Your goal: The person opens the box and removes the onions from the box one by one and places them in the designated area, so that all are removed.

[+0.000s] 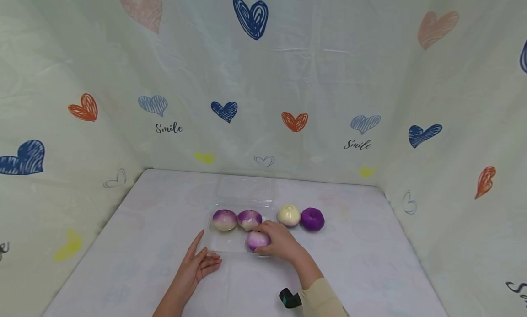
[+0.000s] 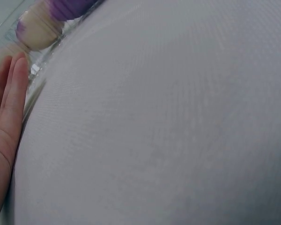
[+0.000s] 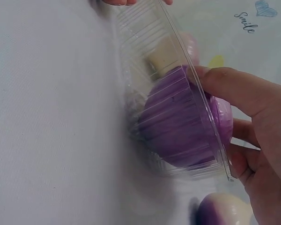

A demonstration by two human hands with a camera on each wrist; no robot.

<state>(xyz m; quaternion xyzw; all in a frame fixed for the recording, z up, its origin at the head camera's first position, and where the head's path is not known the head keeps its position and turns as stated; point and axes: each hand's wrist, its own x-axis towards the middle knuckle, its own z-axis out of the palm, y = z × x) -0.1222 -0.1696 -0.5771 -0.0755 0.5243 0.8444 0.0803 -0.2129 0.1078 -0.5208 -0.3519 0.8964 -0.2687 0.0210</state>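
Observation:
My right hand (image 1: 280,241) grips a purple-and-white turnip (image 1: 257,240) at the front right of a clear plastic box (image 1: 230,247). In the right wrist view that turnip (image 3: 178,124) shows purple through the ribbed box wall, with thumb and fingers around its upper part. Two more glossy turnips lie at the back of the box, one at left (image 1: 224,220) and one in the middle (image 1: 250,219). At the box's front left corner is my left hand (image 1: 192,267), its fingers loosely extended by the rim; the left wrist view shows straight fingers (image 2: 16,89) against it.
Right of the box, a cream turnip (image 1: 289,215) with its tip up stands beside a deep purple one (image 1: 312,219). The clear lid (image 1: 245,189) stands open behind. A black device (image 1: 290,298) sits by the right sleeve. Heart-printed cloth (image 1: 313,79) walls the white table.

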